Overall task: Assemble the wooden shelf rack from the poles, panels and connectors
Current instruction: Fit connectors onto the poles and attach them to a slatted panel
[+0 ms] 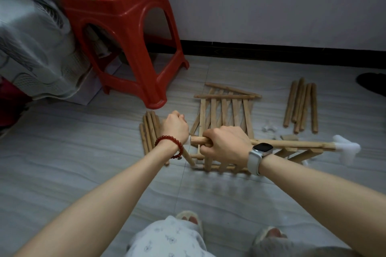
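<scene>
My right hand (226,145) grips the long wooden pole (292,143) on the upper edge of a slatted panel (221,166), which is lifted off the floor. A white connector (345,148) caps that pole's right end. My left hand (175,126) is closed at the pole's left end, where a bit of white shows and a short pole (189,157) slants down; what it grips is hidden. Another slatted panel (225,110) lies flat beyond. Loose poles lie in a left bundle (149,129) and a right bundle (301,106).
A red plastic stool (125,33) stands at the back left beside a grey patterned bedcover (31,48). Small white connectors (269,128) lie on the tiled floor. The wall with a dark skirting (271,52) runs behind. My slippered feet (190,220) are at the bottom.
</scene>
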